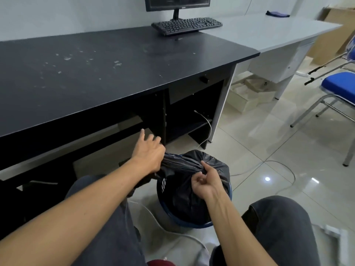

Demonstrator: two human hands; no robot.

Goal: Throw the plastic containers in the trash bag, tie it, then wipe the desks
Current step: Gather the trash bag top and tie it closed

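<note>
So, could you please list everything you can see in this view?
trash bag: one, black, in the bin, top gathered
bin: one, blue mesh, on the floor by the black desk
black desk: one, black, left, top speckled with pale crumbs
grey desk: one, pale grey, right of the black desk
monitor: one, black, against the wall
keyboard: one, black, before the monitor
cloth: one, dark blue, far end of the grey desk
chair: one, blue seat, right
cables: several, white, on the floor
left hand: holds the bag's left end
right hand: pinches the bag's twisted top
</note>
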